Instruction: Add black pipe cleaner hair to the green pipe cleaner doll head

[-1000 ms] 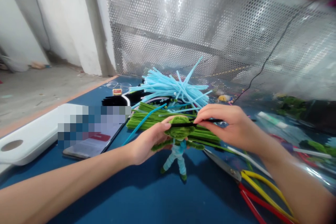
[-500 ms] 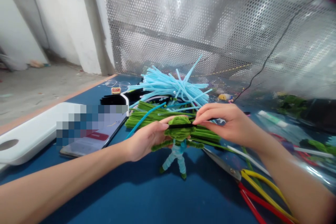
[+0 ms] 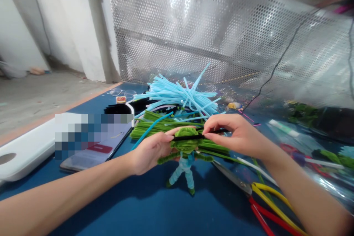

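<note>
- Drawn further across the green head of a pipe-cleaner figure (image 3: 186,143), a black chenille stem (image 3: 190,136) is now seen reaching past the right-hand fingers, where half a second earlier it was seen as a shorter band.
- Head view, hands: the figure is grasped by the left hand (image 3: 151,153), curled around its back and side. The black stem is pinched between the thumb and fingers of the right hand (image 3: 235,134).
- Head view, figure: it is held upright over a blue work mat (image 3: 110,201), between the two hands. Its light-blue legs hang below, and whether its green feet touch the mat cannot be told.
- Head view, nearby: a heap of green pipe cleaners (image 3: 157,127) is laid just behind the hands, with a tangle of light-blue pipe cleaners (image 3: 177,96) piled on it. Scissors with red and yellow handles (image 3: 257,199) are placed near the right forearm.
- Head view, rest: a phone (image 3: 88,160), partly pixelated, lies beside a white case (image 3: 27,155). Glasses (image 3: 121,93) and a small box (image 3: 121,99) are set further back. A perforated metal sheet (image 3: 193,33) stands behind the mat, and a concrete floor (image 3: 41,96) is seen to the left.
</note>
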